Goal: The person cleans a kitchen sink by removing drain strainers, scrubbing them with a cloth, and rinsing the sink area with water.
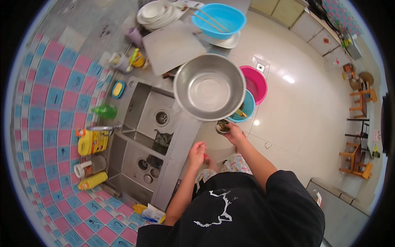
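My right hand (235, 133) holds a small round metal strainer cup (222, 127) with wet scraps in it, just below the rim of a large steel basin (209, 88). My left hand (197, 151) is raised near the counter's front edge with its fingers loosely curled; whether anything small is in it, I cannot tell. Beneath and right of the steel basin stands a light blue bin (249, 108) with scraps and something yellow inside. A pink basin (256, 83) stands beside that bin. To my left is a double steel sink (148, 111).
A dark mesh piece (163, 137) and round drain strainers (148, 178) lie in the sink. Behind it stand a green bottle (106, 111) and yellow bottles (92, 142). A cutting board (172, 46), stacked plates (154, 15) and a blue basin with chopsticks (219, 20) occupy the far counter.
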{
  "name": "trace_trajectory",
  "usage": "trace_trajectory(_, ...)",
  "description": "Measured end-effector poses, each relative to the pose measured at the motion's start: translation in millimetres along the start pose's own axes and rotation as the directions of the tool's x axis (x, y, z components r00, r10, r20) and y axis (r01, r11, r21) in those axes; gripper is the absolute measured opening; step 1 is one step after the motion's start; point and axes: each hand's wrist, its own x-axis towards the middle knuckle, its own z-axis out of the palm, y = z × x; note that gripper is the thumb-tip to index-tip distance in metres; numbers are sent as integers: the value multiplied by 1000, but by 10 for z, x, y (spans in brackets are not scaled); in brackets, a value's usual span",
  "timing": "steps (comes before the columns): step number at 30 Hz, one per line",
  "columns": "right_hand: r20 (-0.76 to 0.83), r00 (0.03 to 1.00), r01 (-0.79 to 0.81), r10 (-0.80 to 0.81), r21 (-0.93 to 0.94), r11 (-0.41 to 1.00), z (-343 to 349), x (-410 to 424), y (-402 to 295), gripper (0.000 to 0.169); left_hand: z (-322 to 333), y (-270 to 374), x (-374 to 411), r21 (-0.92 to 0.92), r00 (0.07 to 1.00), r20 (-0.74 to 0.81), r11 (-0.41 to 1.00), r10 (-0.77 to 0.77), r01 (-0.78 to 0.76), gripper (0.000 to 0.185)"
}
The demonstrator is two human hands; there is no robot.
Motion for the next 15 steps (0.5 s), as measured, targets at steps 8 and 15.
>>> trace_trajectory(8,-88,986,121,-143,-218,968,-812,388,-1005,38,2072,-259,1280,35,982,129,989,139,-145,45)
trace_trajectory(15,477,731,646,-488,-714,269,-1228,978,-1716,64,2717,-316,2080,-492,952,215,817,-219,300,48)
